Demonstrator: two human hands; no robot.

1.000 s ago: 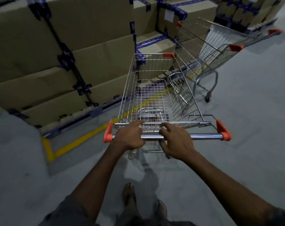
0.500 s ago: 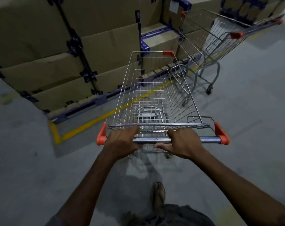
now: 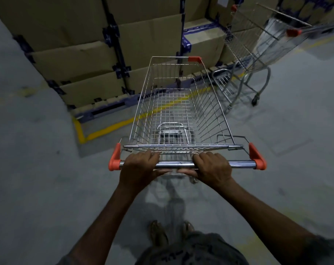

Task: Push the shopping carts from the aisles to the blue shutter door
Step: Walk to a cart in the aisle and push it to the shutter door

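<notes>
A silver wire shopping cart with orange plastic corner caps (image 3: 210, 111) stands on the grey concrete floor (image 3: 28, 169), directly in front of the person, its basket empty. Both hands are clamped on its chrome handle bar (image 3: 175, 165). The left hand (image 3: 139, 167) wraps the bar near the left orange end cap (image 3: 114, 159). The right hand (image 3: 213, 167) wraps it right of the middle, leaving a bare stretch of bar out to the right cap. The thumbs sit under the bar and point toward each other.

The cart's nose points at a wall of stacked brown cardboard boxes (image 3: 76, 60) resting on dark blue pallets (image 3: 105, 109). A yellow painted line (image 3: 108, 129) marks the floor along the pallets' edge and runs under the basket.

Ahead on the right, a second silver wire cart (image 3: 254, 41) stands just beside the front right corner of the held cart, blurred, with its own handle toward the far right. Whether the two carts touch cannot be told.

The person's sandalled feet (image 3: 158, 234) show below, behind the handle.
</notes>
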